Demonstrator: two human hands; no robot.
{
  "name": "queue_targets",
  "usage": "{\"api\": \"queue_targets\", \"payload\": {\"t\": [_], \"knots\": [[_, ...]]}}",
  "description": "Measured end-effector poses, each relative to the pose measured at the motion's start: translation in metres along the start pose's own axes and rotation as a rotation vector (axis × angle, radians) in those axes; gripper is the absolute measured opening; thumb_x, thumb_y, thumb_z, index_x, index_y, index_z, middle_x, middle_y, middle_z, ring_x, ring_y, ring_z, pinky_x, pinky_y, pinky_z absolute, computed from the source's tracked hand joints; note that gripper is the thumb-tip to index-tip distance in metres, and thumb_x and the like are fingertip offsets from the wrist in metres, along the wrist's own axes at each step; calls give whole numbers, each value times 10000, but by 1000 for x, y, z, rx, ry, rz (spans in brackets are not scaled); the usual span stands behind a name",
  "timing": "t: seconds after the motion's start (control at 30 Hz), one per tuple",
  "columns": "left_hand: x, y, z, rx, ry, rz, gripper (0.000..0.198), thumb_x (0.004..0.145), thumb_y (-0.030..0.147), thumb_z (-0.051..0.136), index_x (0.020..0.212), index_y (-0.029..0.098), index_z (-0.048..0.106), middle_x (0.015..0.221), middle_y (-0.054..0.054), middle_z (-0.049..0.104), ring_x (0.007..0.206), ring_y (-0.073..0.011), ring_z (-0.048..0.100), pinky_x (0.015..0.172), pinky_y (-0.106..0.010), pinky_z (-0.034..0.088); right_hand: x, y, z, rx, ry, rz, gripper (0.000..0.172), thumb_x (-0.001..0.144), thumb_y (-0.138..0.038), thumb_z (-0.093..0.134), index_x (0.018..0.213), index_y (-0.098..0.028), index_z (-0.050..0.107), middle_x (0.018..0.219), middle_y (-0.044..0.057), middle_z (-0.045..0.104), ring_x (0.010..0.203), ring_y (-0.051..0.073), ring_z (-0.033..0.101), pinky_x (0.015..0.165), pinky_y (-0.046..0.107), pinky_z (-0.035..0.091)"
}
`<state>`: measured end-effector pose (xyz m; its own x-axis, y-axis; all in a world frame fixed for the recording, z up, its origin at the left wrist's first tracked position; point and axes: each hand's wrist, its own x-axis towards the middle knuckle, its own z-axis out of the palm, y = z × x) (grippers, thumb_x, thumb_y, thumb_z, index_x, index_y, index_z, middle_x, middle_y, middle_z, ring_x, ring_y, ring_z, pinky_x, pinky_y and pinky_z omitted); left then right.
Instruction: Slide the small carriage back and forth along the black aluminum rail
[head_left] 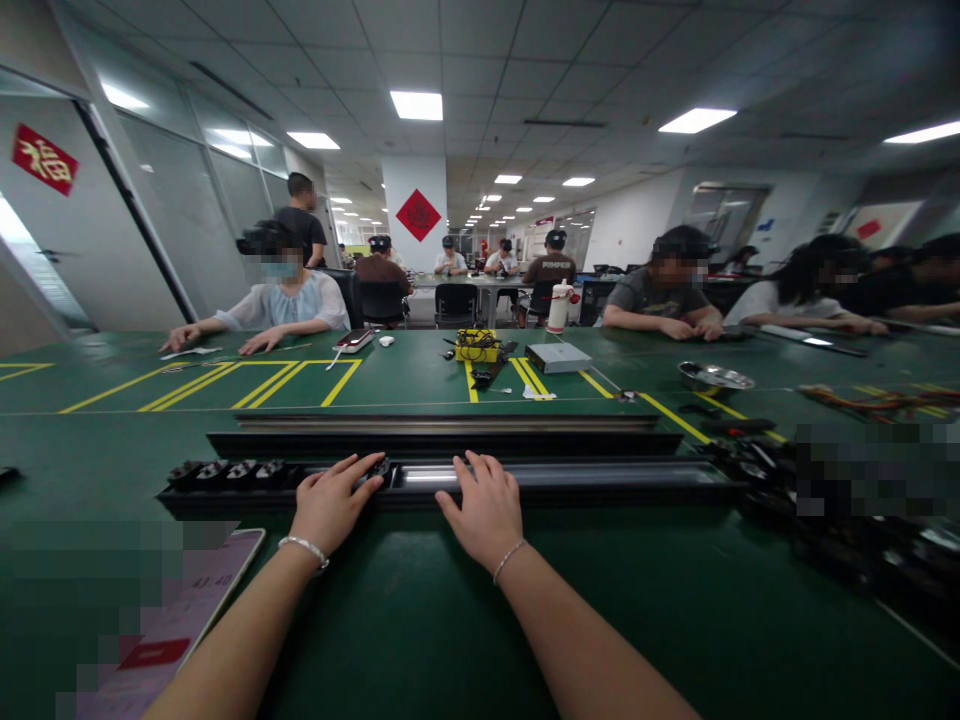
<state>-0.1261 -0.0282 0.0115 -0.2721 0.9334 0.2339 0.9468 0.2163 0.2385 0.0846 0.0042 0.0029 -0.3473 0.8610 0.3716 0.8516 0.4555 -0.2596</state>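
Note:
A long black metal rail (600, 482) lies across the green table in front of me, with a second rail (450, 437) just behind it. Several small black modules (225, 472) sit in the rail's left end. My left hand (330, 505) rests on the rail with its fingertips on one small black module (381, 468) in the channel. Just to the right, my right hand (484, 505) lies flat on the rail's front edge with fingers spread, holding nothing. Both wrists wear thin bracelets.
A phone (180, 625) lies at my near left. Loose black parts (757, 465) pile at the right, with a metal bowl (712, 378) beyond. A yellow box (478, 346), a grey box (558, 357) and a white bottle (558, 306) stand mid-table. Other people sit across.

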Motion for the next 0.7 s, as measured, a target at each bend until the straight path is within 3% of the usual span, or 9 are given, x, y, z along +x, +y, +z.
{"api": "queue_targets", "payload": {"t": [0.7], "knots": [[0,-1,2,11,12,24,371,823,439,345,1178,399,445,1225,12,531,1197,-177,392,919,-391,274,0,0,1,20,10,6,518,806,-523,355,1227,-236,448,1304,56,412,1173,243,291,919,374,220]]}}
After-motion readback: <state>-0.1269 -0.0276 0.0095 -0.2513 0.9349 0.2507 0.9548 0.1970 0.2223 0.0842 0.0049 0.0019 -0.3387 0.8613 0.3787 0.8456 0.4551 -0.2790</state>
